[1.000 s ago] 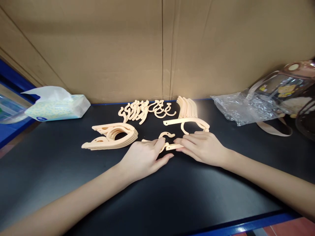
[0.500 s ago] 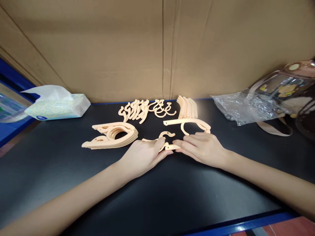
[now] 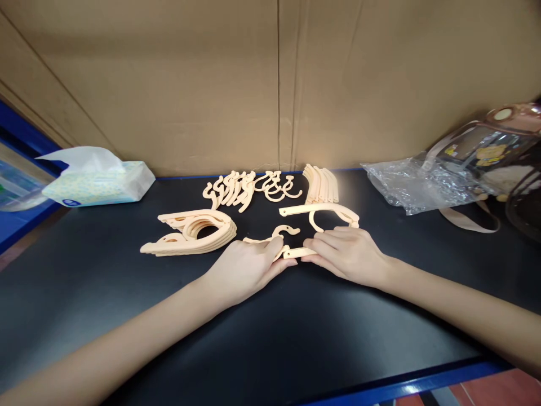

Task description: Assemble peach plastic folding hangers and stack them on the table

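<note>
Assembly step, likely: left hand (image 3: 245, 269) and right hand (image 3: 346, 254) pinching peach hanger pieces (image 3: 291, 251) together mid-worktop (image 3: 296, 338). Next probably needs hook (image 3: 285, 231) (lying just behind) seated squarely.

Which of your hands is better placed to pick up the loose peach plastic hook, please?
Left, probably: the left hand has its fingers just below the loose peach plastic hook, while the right hand lies further right.

Far left of the grip a tissue pack (image 3: 101, 183) sits on the black worktop (image 3: 296, 338); a crinkled plastic bag (image 3: 422, 186) lies far right, cardboard (image 3: 211, 84) beyond.
</note>
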Action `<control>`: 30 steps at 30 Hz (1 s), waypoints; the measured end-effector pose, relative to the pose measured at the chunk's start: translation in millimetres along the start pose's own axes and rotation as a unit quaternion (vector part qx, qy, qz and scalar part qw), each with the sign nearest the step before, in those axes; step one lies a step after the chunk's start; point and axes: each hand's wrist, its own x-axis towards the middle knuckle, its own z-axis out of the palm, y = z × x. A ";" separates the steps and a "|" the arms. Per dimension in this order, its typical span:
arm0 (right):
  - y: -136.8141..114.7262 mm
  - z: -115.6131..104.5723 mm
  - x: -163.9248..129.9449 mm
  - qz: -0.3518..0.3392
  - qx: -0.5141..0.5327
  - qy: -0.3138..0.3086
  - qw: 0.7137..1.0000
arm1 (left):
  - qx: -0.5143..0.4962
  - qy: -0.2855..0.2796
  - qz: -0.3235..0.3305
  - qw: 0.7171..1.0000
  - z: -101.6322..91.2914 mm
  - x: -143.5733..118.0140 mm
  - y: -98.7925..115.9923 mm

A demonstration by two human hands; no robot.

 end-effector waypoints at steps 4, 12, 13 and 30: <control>-0.1 0.3 0.2 0.000 0.000 -0.005 1.000 | 0.007 -0.021 -0.008 1.000 -1.1 0.1 0.2; 0.7 3.2 -1.5 0.003 0.011 -0.026 1.000 | 0.069 -0.009 0.014 0.998 2.9 -0.1 -1.0; 0.5 3.3 -1.4 0.004 0.015 -0.030 0.999 | 0.080 -0.006 0.019 0.997 3.2 -0.1 -1.1; 0.4 1.7 1.0 -0.003 0.010 -0.047 0.999 | 0.060 0.027 0.014 0.998 7.6 -1.6 -2.5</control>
